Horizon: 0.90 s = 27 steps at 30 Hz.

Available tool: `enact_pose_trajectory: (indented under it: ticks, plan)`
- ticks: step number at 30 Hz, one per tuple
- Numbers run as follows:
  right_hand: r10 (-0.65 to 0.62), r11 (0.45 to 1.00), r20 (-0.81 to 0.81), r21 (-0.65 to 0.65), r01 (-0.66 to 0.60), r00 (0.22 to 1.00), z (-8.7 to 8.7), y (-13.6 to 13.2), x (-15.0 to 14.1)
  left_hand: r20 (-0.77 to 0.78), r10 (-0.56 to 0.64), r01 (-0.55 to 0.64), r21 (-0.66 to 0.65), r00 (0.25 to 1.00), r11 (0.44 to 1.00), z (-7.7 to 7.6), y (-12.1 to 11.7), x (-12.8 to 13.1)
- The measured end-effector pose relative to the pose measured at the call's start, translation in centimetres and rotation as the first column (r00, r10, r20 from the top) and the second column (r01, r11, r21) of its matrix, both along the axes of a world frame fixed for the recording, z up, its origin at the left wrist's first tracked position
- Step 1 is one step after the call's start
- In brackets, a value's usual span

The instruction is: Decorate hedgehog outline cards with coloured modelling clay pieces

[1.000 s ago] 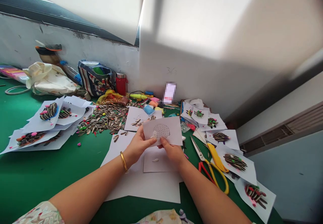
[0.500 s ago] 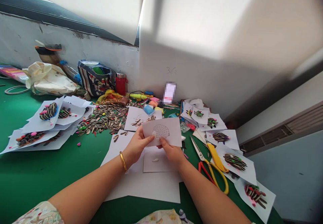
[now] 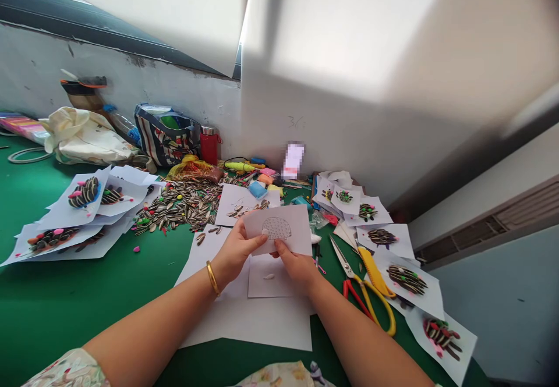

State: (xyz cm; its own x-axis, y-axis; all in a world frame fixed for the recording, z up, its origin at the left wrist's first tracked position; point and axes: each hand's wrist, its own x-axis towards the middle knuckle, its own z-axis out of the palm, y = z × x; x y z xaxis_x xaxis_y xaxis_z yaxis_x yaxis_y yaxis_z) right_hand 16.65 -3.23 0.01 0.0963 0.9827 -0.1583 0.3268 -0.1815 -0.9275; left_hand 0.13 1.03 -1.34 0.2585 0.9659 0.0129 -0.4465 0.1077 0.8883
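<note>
Between my two hands is a small white paper card (image 3: 298, 221) with a dotted, dome-shaped outline drawn on it. My left hand (image 3: 236, 252), with a gold bracelet at the wrist, pinches its lower left, the thumb on the front. My right hand (image 3: 297, 263) grips the lower edge, also thumb in front; the fingers behind are hidden. Beneath lies another small paper (image 3: 279, 287) with a white lump (image 3: 268, 276) on it, on top of larger white sheets (image 3: 248, 323). A sheet with sunflower seeds (image 3: 227, 198) lies just beyond the card.
A pile of striped sunflower seeds (image 3: 187, 201) spreads left of centre. Seed-covered pictures lie in a left stack (image 3: 94, 218) and a right row (image 3: 425, 302). Yellow-handled scissors (image 3: 367, 294) rest by my right forearm. A red bottle (image 3: 209, 145) and bags (image 3: 89, 137) stand along the wall.
The card has shifted slightly left and a little down in my hands. Both hands keep their grip, and the things on the table stay put.
</note>
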Motion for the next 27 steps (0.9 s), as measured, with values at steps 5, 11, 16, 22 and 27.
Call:
enact_pose_trajectory:
  ticks: [5,11,16,22,27]
  plan:
    - [0.06,0.998,-0.015,-0.003,-0.06,0.998,0.6,-0.2,-0.2,0.001,0.024,-0.024,-0.003,1.0,1.0,0.1,0.0,0.0]
    - [0.036,0.999,-0.069,0.018,-0.035,0.997,0.5,-0.1,-0.3,0.016,0.027,-0.026,-0.043,1.0,0.999,0.5,-0.1,-0.1]
    - [0.06,0.997,-0.112,0.047,-0.055,0.992,0.1,0.0,-0.3,0.021,0.043,-0.042,-0.051,0.999,0.998,0.5,0.0,-0.2]
    - [0.016,1.0,-0.083,0.011,-0.015,0.996,-0.5,0.2,0.0,0.007,-0.012,0.013,-0.025,1.0,1.0,0.7,-0.2,-0.1]
    - [0.015,0.996,-0.172,0.084,0.0,0.985,-2.2,1.0,0.3,-0.07,-0.049,0.051,0.028,0.996,0.998,0.7,-0.6,0.3]
